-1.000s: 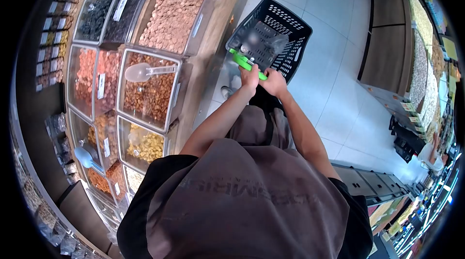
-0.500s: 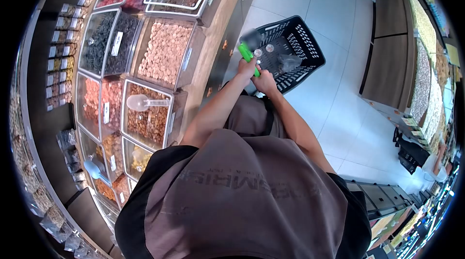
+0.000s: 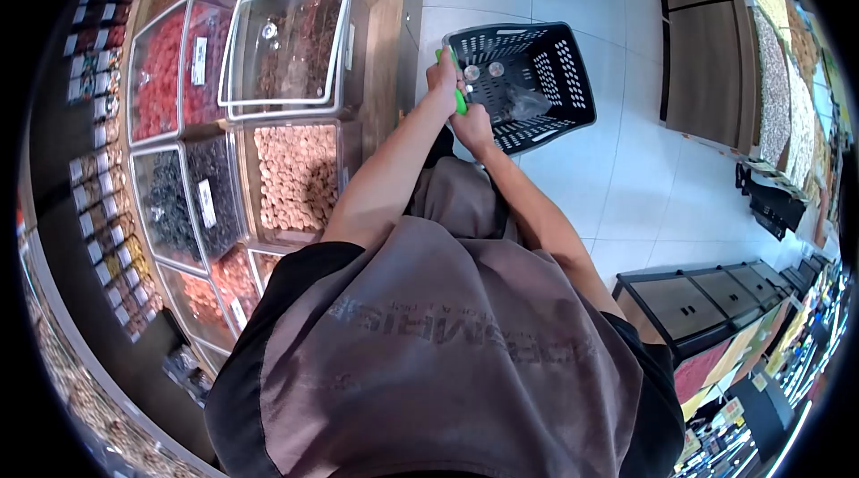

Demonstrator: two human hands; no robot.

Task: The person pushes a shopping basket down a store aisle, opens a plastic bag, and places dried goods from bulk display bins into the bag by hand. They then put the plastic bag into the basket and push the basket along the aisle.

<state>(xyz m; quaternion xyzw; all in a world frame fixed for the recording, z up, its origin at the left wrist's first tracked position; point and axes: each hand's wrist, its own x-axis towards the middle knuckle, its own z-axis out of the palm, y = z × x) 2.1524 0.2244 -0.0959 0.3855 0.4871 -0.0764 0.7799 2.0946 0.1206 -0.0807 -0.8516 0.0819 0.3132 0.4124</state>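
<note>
My left hand (image 3: pixel 442 77) is closed round a green handle (image 3: pixel 461 102) at the near left side of a black plastic basket (image 3: pixel 580 84). Just below it, my right hand (image 3: pixel 472 129) has its fingers curled at the handle's lower end. Most of the handle is hidden by my fingers, and I cannot tell how it joins the basket. Inside the basket lie a clear plastic bag (image 3: pixel 528 104) and two small round clear-looking items, one of them a pale disc (image 3: pixel 497 69).
On my left, clear-lidded bins hold dried foods, including a bin of pale round pieces (image 3: pixel 291 178) and a bin of red pieces (image 3: pixel 159 76). Light floor tiles (image 3: pixel 555 201) run ahead. A brown cabinet (image 3: pixel 707 67) stands right, and a low dark cabinet (image 3: pixel 707 304) is nearer me.
The bins have slid down the view as I moved forward along them. Both hands and the basket kept together; the handle turned more upright. A dark blur by its far end is gone.
</note>
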